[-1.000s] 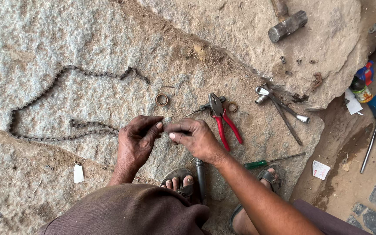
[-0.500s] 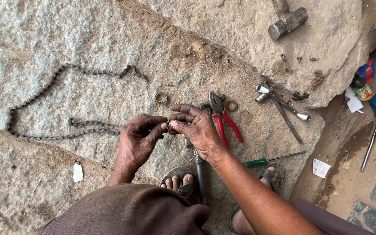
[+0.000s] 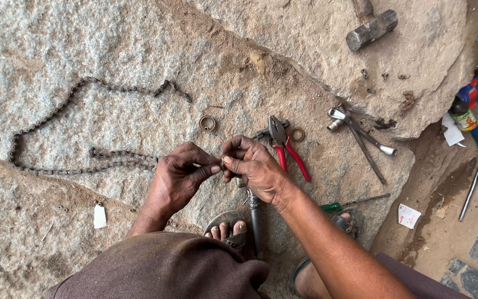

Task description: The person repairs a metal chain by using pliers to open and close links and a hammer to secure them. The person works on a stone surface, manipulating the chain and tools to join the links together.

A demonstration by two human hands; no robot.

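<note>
**Fingertips meeting over a small chain part**

The person's left hand (image 3: 179, 180) and right hand (image 3: 250, 166) are meeting fingertip to fingertip above the rough grey granite slab (image 3: 84, 44). Both thumbs and forefingers are pressing together around something tiny between them; it is too small to make out, though it appears to be a chain piece. The long rusty-dark bicycle chain (image 3: 56, 166) is lying looped on the slab, its near end just left of the left hand. The red-handled pliers (image 3: 284, 145) are resting just beside the right hand, with a brass-coloured ring (image 3: 207, 123) above. The step in hand seems to be fitting a small link; the next move likely calls for a steady pinch and fine alignment.
</note>
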